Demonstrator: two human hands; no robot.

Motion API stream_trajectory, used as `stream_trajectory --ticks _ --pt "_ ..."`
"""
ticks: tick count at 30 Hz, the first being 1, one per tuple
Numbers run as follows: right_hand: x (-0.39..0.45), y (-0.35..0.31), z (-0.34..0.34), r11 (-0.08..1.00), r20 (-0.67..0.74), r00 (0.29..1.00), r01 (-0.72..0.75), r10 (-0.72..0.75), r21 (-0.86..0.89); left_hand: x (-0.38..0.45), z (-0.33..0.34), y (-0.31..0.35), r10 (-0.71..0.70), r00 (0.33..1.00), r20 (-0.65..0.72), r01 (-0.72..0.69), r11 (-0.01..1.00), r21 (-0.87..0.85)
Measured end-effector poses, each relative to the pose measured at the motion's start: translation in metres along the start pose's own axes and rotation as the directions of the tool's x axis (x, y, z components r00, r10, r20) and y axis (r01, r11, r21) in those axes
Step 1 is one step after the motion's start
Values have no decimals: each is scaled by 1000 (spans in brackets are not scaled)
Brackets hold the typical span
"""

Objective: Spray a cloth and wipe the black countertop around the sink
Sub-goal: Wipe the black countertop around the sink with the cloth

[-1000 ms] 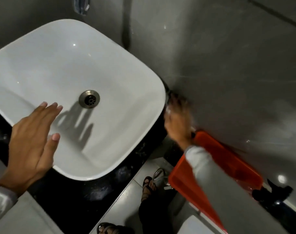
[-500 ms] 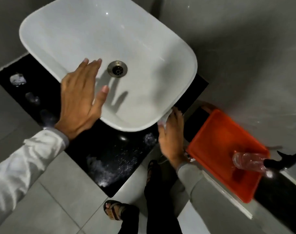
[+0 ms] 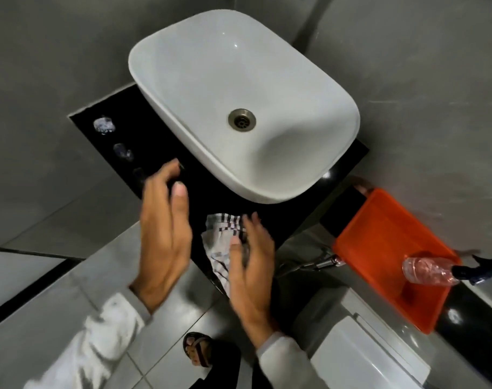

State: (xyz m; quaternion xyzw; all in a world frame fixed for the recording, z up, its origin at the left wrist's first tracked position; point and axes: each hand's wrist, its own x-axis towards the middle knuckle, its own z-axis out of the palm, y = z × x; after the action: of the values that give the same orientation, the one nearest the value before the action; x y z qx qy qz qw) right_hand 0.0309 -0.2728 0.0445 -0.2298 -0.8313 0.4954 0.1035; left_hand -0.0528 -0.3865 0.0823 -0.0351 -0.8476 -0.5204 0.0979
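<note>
A white basin (image 3: 267, 66) with a metal drain (image 3: 242, 120) stands on the black countertop (image 3: 157, 141). In front of the basin a white checked cloth (image 3: 221, 237) lies on the counter's front edge, part of it hanging over. My right hand (image 3: 250, 265) presses flat on the cloth, fingers spread. My left hand (image 3: 164, 231) hovers just left of the cloth, open and holding nothing. The clear spray bottle (image 3: 427, 269) with a dark trigger head lies on its side in the orange tray (image 3: 385, 228) at the right.
Foam or water spots (image 3: 104, 125) sit on the counter's left part. Grey tiled walls surround the basin. A chrome hose fitting (image 3: 320, 262) hangs below the counter. A white toilet (image 3: 371, 357) is at the lower right, my sandalled foot (image 3: 197, 349) below.
My right hand slid the cloth from the basin's right side to the front of the counter. My left hand left the basin and dropped beside the cloth. The view shifted, so the basin sits higher.
</note>
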Motion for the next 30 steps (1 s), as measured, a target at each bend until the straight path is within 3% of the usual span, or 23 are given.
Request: stream_trajectory --ticks 3,5,7,9,12,14,16,19,21,24,26,27,30 --pt "28 -13 -44 943 -265 906 321 -331 -84 -52 24 5 -47 988 149 25 989 145" --pt "64 -22 -67 875 -270 832 448 -484 -185 -78 55 5 -77 953 292 -45 919 391" --pt "106 -32 -76 799 -113 817 508 -565 -320 -92 84 4 -162 911 379 -93 815 572" --pt "141 -40 -74 675 156 800 578 -579 -458 -96 103 -3 -239 890 389 -98 733 673" --pt "167 -42 -58 517 501 731 682 -463 -518 -100 112 -26 -145 911 386 -181 701 690" --pt "169 -37 -48 492 576 683 728 -449 -478 -97 107 -44 -27 881 472 -314 713 627" --pt "170 -31 -45 466 556 633 773 -538 -430 -81 94 -64 118 794 597 -489 707 511" --pt "169 -28 -48 406 534 560 828 -633 -387 -35 64 -95 319 567 759 -735 611 293" --pt "170 -27 -46 391 519 537 842 -665 -371 7 43 -116 383 443 811 -826 527 202" --pt "172 -27 -43 396 482 544 836 -687 -379 93 13 -147 390 362 846 -870 468 157" --pt "172 -28 -44 409 480 562 824 -674 -391 159 -11 -165 339 369 865 -866 462 189" --pt "171 -29 -45 419 479 574 816 -664 -398 190 -25 -174 301 417 857 -846 473 246" --pt "170 -30 -47 426 470 594 801 -653 -421 257 -55 -202 195 676 711 -681 533 502"
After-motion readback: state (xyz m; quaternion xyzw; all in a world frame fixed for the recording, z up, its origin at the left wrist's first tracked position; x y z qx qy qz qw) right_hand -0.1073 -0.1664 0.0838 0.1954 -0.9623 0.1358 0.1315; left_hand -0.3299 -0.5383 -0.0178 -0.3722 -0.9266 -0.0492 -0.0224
